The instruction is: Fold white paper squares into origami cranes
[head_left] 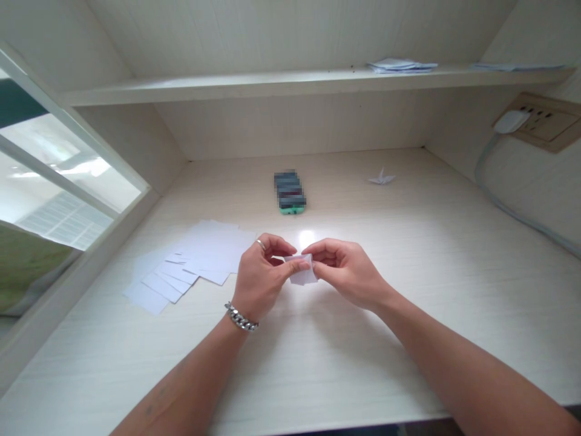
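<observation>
A small folded piece of white paper (303, 270) is held just above the pale wooden desk (408, 290), pinched from both sides. My left hand (263, 278), with a ring and a metal bracelet, grips its left edge between thumb and fingers. The paper's right edge is pinched by my right hand (347, 269). Both hands are closed on the paper, which partly hides behind the fingers.
Several loose white paper sheets (190, 263) lie spread to the left of my hands. A phone (289, 192) lies further back, and a folded paper crane (382, 178) at the back right. A shelf (272, 82) above holds more paper (402, 65). A wall socket (540, 124) with cable is on the right; a window is at left.
</observation>
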The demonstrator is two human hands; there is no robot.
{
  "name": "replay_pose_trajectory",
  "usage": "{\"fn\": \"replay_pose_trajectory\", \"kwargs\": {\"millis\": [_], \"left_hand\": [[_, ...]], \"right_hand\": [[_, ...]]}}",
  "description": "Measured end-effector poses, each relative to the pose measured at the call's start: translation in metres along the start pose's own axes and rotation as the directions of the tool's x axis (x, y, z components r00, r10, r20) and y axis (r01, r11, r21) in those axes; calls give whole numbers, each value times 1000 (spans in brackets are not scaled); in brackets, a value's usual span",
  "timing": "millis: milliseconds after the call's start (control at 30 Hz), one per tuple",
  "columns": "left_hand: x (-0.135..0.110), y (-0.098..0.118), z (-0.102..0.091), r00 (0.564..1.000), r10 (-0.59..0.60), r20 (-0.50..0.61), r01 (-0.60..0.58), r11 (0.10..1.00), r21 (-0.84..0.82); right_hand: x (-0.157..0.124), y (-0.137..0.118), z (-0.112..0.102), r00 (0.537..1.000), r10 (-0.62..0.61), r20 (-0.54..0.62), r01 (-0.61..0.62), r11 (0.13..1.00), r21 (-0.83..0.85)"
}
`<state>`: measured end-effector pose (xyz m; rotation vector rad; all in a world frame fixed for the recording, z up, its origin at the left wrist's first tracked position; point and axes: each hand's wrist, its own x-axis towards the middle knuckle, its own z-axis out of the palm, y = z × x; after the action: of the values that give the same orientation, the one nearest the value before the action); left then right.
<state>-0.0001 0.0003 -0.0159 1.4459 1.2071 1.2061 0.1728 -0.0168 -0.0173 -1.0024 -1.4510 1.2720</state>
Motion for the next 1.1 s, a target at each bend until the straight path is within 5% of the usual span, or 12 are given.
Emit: {"fn": "replay_pose_trajectory", "kwargs": {"millis": [167, 367, 600, 833, 1100], "left_hand": [[-1, 1, 0, 996, 73, -45, -61, 970, 234], [-6, 2, 5, 989, 38, 142, -41, 999, 20], [-8, -1, 6, 992, 58, 111, -68, 994, 87], [-7, 0, 10, 998, -5, 59, 10, 997, -80], [-2, 4, 10, 980, -173, 103, 185, 975, -125]], "right_hand": [[-3, 0, 5, 975, -137, -177, 94, 969, -230], [-7, -1, 8, 950, -245, -195, 145, 895, -421], [-7, 1, 11, 924, -324, -202, 176, 832, -526], [-6, 1, 8, 898, -354, -261, 159, 815, -557], [-7, 2, 8, 805, -593, -28, 401, 580, -709]]}}
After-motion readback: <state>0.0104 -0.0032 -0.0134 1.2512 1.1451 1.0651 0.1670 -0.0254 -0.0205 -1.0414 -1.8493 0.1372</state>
